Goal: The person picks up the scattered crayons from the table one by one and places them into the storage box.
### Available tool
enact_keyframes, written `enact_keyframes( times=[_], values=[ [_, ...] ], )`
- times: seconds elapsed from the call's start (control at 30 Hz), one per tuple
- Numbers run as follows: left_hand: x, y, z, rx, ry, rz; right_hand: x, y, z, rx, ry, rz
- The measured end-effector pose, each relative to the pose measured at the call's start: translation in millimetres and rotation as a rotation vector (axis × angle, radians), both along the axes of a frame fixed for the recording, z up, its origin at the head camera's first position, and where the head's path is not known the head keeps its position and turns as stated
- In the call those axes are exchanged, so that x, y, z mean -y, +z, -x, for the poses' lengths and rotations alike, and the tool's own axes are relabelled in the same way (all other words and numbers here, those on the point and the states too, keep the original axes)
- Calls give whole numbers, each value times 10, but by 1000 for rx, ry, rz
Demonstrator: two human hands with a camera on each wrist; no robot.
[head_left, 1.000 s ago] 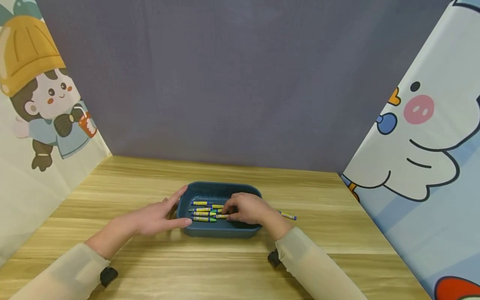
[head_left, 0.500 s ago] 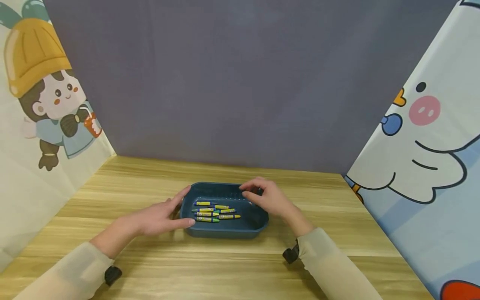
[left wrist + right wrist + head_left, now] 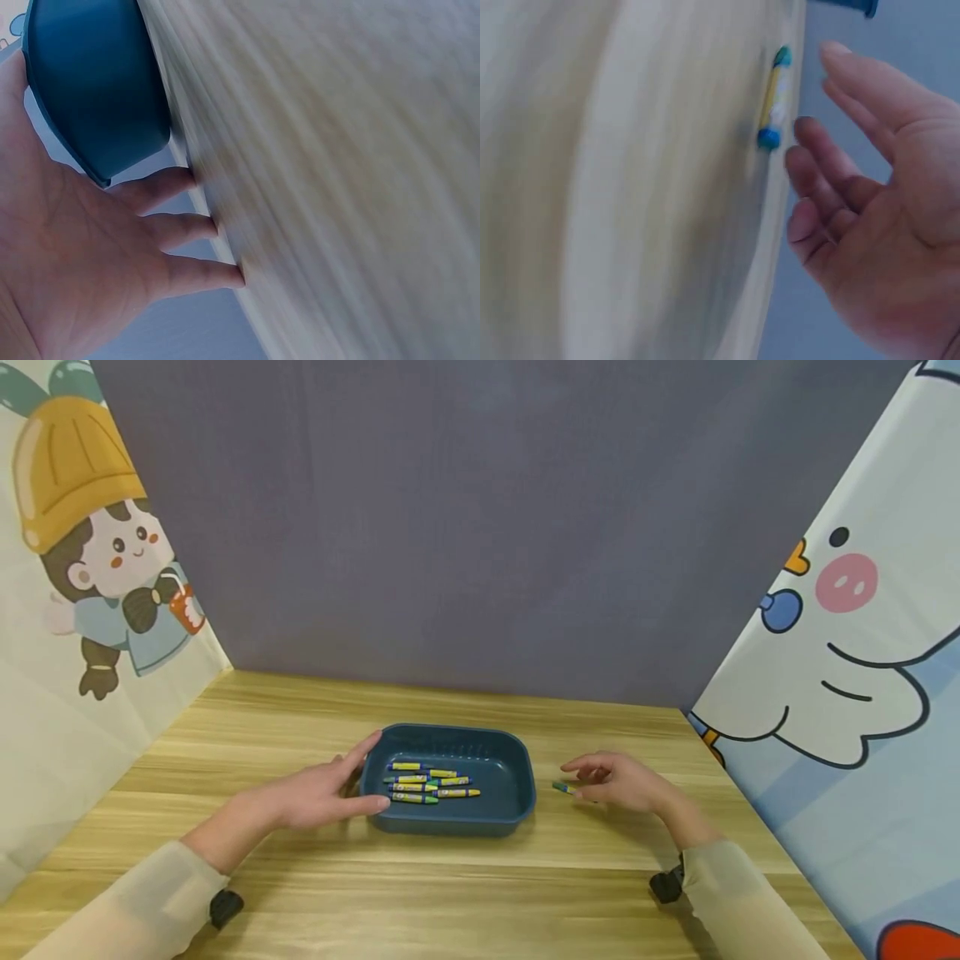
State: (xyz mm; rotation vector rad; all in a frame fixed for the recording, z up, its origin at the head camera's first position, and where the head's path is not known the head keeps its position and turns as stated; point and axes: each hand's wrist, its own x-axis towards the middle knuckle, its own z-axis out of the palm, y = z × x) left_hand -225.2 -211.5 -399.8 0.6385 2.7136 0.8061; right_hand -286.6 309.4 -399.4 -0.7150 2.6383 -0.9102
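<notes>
Several yellow-wrapped crayons (image 3: 412,779) lie in the left half of a dark blue rectangular basin (image 3: 510,821). At the basin's left end, my left hand (image 3: 318,793) spreads its thumb and index finger against the rim. In the left wrist view its other fingers (image 3: 199,274) reach straight down to the tabletop. My right hand (image 3: 622,783) hovers right of the basin, above a single green-tipped crayon (image 3: 775,97) on the table. Its thumb and fingers are apart, with a gap to that crayon in the right wrist view. The hand partly hides the crayon in the head view.
The wood-grain table (image 3: 450,902) ends at a grey back panel (image 3: 450,527). Printed cartoon panels stand at the left (image 3: 45,760) and right (image 3: 885,718). A dark wrist camera is on each wrist.
My right hand has lifted out of the basin and moved right to the crayon on the table, leaving a yellow-tipped crayon with the others in the basin. The left hand stays at the rim.
</notes>
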Motion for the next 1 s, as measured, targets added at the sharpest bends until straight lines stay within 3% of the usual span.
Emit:
enact_keyframes(
  times=[0.23,0.47,0.9,1.0],
  values=[
    [10,4,-5,7,-3,-6,-148,-82,8,93,64,42],
    [-2,11,-3,18,2,1,-139,-105,-4,105,28,43],
    [4,1,4,41,6,-11,-133,-152,-9,69,-17,16],
    [-1,3,4,48,5,-10,-117,-127,-14,13,-31,14]
  ],
)
